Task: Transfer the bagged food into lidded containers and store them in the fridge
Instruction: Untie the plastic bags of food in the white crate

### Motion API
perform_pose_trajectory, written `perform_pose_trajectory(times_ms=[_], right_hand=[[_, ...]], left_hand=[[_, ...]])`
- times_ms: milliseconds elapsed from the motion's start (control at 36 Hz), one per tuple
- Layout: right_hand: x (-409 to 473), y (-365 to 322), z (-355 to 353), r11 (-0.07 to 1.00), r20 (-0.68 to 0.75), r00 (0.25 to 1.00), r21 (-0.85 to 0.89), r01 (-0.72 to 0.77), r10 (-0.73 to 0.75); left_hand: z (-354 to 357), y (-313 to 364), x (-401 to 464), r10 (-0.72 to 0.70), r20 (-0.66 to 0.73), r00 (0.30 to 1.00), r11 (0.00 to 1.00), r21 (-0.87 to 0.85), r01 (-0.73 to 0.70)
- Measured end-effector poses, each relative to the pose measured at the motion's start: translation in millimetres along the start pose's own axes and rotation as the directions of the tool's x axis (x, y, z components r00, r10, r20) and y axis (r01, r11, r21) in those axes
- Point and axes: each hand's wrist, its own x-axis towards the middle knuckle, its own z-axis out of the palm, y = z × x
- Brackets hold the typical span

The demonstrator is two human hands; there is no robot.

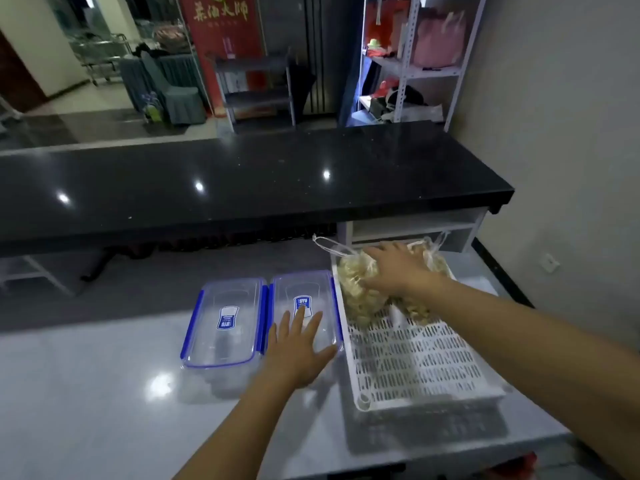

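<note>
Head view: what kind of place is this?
Probably a restaurant or shop service counter: a long black polished stone counter, a red banner with gold characters, and a white metal storage shelf behind.

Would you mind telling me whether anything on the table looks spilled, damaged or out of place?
Nothing stands out: both lidded containers sit side by side with lids on, and the bagged food lies intact in the white tray.

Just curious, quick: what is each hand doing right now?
Left hand: open, flat on the right container lid.
Right hand: grasping the bagged food.
</note>
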Motion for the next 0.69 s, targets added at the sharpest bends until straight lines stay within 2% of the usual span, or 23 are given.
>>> perform_pose_trajectory(times_ms=[111, 306, 500, 694], right_hand=[[22.9, 6.0, 4.3, 0.989, 0.171, 0.984, -0.132, 0.067, -0.044], [53.8, 14.0, 8.3, 0.965, 0.273, 0.951, -0.172, 0.195, -0.143], [65.0, 18.4, 19.9, 0.968, 0.279, 0.942, -0.113, 0.222, -0.183], [49.3, 14.2, 22.9, 0.982, 0.189, 0.964, -0.004, 0.19, -0.186]], left_hand=[[1.9, -1.5, -2.5, -0.009, -0.012, 1.0, 1.0, -0.001, 0.009], [-2.8, -0.8, -4.9, -0.017, 0.006, 1.0, 0.999, -0.041, 0.017], [-5.4, -0.2, -6.3, -0.02, 0.009, 1.0, 0.998, -0.053, 0.021], [-9.7, -0.3, -6.2, -0.006, 0.023, 1.0, 0.999, -0.035, 0.006]])
